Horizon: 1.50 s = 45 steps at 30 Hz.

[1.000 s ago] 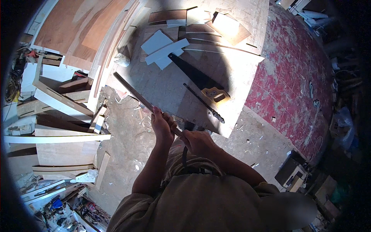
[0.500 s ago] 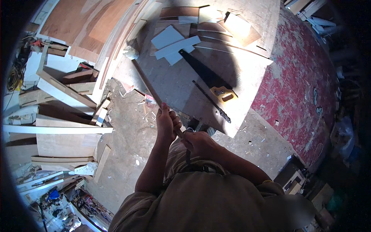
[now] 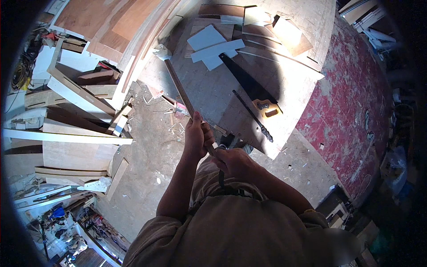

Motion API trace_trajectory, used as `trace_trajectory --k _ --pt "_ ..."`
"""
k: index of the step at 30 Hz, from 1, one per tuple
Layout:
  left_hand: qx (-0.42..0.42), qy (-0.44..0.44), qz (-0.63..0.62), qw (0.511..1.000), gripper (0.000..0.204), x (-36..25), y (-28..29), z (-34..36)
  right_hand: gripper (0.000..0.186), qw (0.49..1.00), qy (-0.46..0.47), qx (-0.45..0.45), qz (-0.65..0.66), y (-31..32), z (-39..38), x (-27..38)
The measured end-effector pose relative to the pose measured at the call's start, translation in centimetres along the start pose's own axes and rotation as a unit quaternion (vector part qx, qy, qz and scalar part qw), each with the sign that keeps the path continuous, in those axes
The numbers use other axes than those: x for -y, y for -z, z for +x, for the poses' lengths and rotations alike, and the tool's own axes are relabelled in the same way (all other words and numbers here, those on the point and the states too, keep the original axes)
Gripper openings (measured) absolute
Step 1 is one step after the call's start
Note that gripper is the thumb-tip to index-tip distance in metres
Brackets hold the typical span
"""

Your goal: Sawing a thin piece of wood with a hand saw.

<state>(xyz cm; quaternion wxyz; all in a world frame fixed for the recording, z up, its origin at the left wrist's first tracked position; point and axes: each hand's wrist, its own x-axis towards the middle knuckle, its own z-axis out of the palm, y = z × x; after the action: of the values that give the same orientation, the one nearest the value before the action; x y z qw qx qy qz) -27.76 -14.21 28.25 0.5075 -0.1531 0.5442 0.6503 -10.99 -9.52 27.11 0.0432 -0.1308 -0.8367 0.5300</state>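
A long, thin wooden strip (image 3: 180,89) slants up and away to the left in front of me. My left hand (image 3: 198,137) is wrapped round it with the thumb laid along the top. Closer to my body, my right hand (image 3: 232,160) grips the strip's near end. The far end reaches a crumpled whitish object (image 3: 161,52); whether they touch I cannot tell. On the wooden board right of the strip lies a handsaw (image 3: 249,82) with a black blade and yellow handle. Beside it is a slim dark tool (image 3: 251,115), its kind unclear.
White panel pieces (image 3: 215,46) and brown wood offcuts (image 3: 222,10) lie on the far part of the work board (image 3: 204,95). Wood scraps (image 3: 80,120) are heaped at left. A worn red surface (image 3: 342,102) is at right. Small debris dots the floor (image 3: 147,178).
The view has shifted slightly, so the board and tools appear further right. Both hands keep their hold on the wooden strip, which shows its broad face more now.
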Motion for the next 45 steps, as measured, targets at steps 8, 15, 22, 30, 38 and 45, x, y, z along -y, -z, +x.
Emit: trace_trajectory --k 8,15,22,30,38,45 --pt "0.028 0.006 0.003 1.000 0.029 -0.7 -0.5 0.2 0.023 1.000 0.016 -0.014 -0.016 0.9 0.5 0.8" --pt "0.039 0.000 0.010 0.999 0.028 -0.9 -0.6 0.4 0.027 1.000 0.021 -0.009 -0.016 1.1 0.6 0.5" --pt "0.035 0.023 0.002 0.999 0.028 -1.2 -0.8 0.5 0.036 0.998 0.035 0.006 -0.045 1.4 0.4 0.6" --pt "0.066 0.033 0.003 0.997 0.029 -1.3 -0.8 0.5 0.036 0.997 0.017 0.025 -0.078 1.7 0.2 0.9" --pt "0.038 -0.029 -0.016 0.999 0.031 -0.8 -1.1 0.8 0.030 0.988 -0.066 0.017 -0.141 2.1 0.6 2.8" --pt "0.046 -0.073 -0.039 0.995 0.031 -1.7 -2.2 0.5 0.033 0.991 -0.066 -0.069 -0.097 1.4 0.3 3.1"
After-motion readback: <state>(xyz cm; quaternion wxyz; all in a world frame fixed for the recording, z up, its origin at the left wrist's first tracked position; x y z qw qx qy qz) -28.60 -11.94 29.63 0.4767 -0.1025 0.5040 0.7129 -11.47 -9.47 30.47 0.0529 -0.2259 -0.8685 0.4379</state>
